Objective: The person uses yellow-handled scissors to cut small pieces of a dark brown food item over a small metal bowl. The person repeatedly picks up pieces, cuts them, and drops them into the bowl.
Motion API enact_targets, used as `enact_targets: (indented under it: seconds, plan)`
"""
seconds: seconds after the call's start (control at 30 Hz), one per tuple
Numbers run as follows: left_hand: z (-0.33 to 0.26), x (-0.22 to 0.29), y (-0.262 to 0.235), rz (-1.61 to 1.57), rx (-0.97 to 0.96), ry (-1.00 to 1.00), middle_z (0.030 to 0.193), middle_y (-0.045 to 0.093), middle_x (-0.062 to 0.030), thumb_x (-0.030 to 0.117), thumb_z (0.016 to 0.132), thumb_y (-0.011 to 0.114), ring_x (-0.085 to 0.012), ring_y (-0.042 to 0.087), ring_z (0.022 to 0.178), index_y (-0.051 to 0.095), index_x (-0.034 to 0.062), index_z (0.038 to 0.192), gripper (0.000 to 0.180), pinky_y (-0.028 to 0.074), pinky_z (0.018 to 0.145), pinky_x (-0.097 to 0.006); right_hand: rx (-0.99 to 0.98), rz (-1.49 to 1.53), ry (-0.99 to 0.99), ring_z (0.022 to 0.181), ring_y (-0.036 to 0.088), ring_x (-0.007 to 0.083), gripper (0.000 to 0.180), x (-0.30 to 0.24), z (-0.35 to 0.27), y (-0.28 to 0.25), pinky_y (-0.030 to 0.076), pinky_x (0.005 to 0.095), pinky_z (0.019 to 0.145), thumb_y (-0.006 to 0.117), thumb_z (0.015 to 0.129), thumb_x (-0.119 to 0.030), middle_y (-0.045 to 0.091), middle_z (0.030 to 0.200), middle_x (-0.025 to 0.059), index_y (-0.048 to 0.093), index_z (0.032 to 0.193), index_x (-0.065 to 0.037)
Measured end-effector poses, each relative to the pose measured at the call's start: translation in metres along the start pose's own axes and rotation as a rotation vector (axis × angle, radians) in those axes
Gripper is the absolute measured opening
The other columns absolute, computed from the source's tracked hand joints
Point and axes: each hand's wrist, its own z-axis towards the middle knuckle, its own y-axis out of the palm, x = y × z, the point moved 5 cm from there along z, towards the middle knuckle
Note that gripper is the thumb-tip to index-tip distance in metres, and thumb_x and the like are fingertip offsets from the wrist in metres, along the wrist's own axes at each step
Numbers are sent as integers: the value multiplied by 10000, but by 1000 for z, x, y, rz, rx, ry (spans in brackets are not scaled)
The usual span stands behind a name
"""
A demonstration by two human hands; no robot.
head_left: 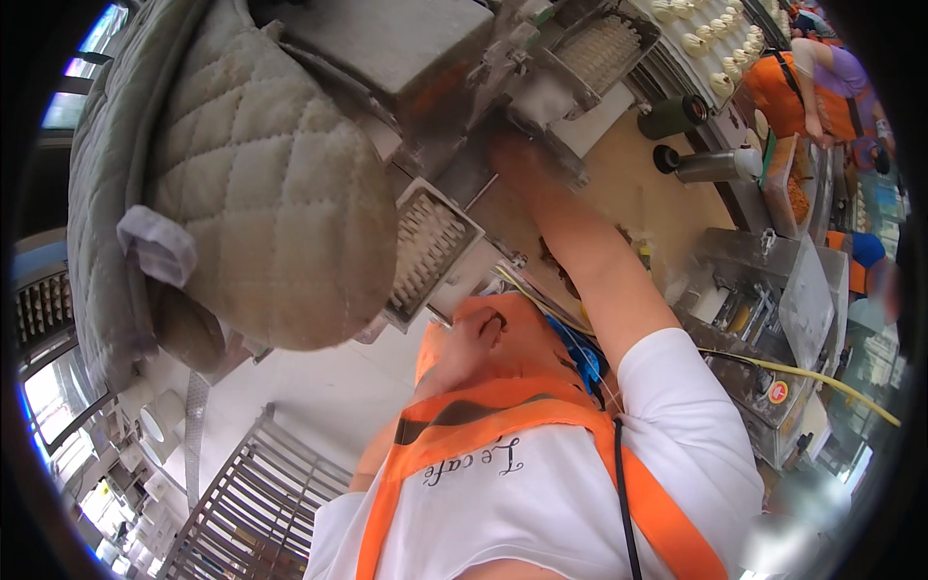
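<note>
**Mitted hand beside a tray of pale pastry**

A large quilted oven mitt (261, 184), beige with a grey edge and a cloth loop, filled the space left of the small metal tray (462, 224). Its rounded end lay just beside the tray's left rim, though contact could not be made out. The left hand was taken to be inside the mitt and was fully hidden by it, so I could not tell whether it gripped anything. The right hand did not show.

Below and left of the tray stood a metal wire rack (261, 493). The tray itself sat tilted and held close rows of ridged, pale pastry pieces (425, 246).

Just below the tray was another person, head bent, in an orange cap (503, 333), a white shirt and an orange apron. That person's bare arm (599, 271) rose past the tray's right side. Their hand (512, 155) rested against grey metal machine parts just above the tray, its fingers hidden.

Up and right of the tray sat a second tray (633, 24) with similar pieces. Further right were a dark cylinder (677, 116), a steel flask (710, 164) and a yellow cable (802, 372). Well apart from the tray, at the top right, a second worker (802, 87) in orange stood by rows of pale dough rounds (706, 39).
</note>
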Motion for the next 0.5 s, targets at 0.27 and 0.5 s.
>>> enact_targets:
  seconds: [0.27,0.5]
  plan:
    - [9,-19,-4,-53,4,44,677,553,-57,110,873,445,-120,533,598,560,1,828,164,435,565,-263,206,79,-16,1083,522,265,372,22,34,60,445,383,877,370,900,-192,527,1193,124,468,1242,-84]
    - [17,-10,-2,-35,-18,50,685,566,-76,110,867,451,-139,546,596,565,-7,833,167,445,569,-273,85,125,47,1090,517,274,372,35,41,82,442,395,886,337,904,-185,509,1209,146,475,1231,-73]
